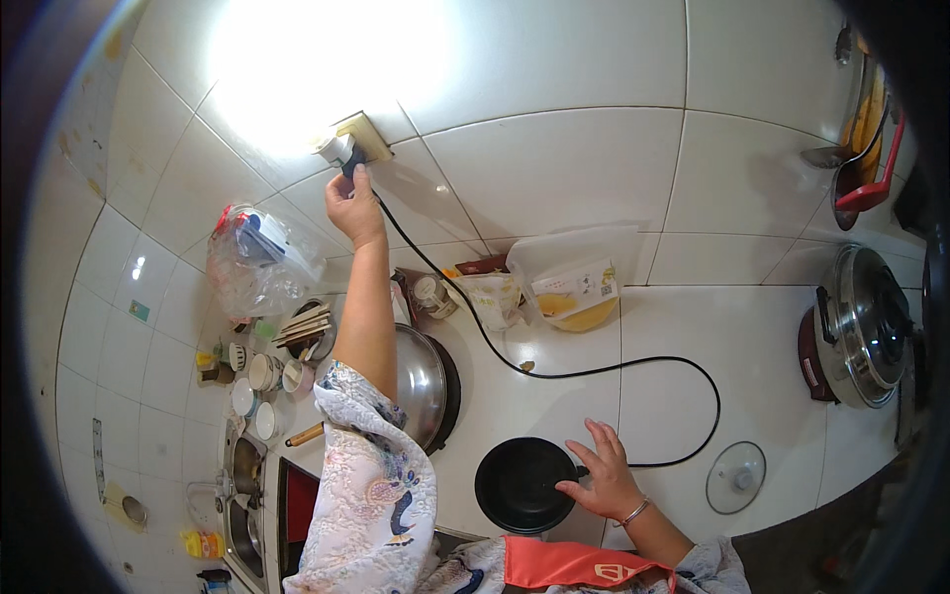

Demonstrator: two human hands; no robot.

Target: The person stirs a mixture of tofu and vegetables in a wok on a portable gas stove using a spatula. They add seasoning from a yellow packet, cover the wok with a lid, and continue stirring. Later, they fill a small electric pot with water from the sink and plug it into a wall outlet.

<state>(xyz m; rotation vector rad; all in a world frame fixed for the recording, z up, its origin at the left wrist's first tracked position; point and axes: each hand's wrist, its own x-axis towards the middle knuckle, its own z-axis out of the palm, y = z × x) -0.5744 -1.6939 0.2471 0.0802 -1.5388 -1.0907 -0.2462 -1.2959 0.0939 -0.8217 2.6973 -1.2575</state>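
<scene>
White tiled counter: left hand [353, 206] clamps plug [343, 154] at wall, right hand [602, 482] open against empty black pan [522, 484].

A home kitchen: tiled wall [554, 168] and counter [554, 406], rice cooker [856, 327], lidded wok [421, 381], jars [262, 371].

We have one view only: a fisheye on our head, looking steeply down and forward at the counter [554, 396] and tiled wall [554, 168], close in, edges bending.
</scene>
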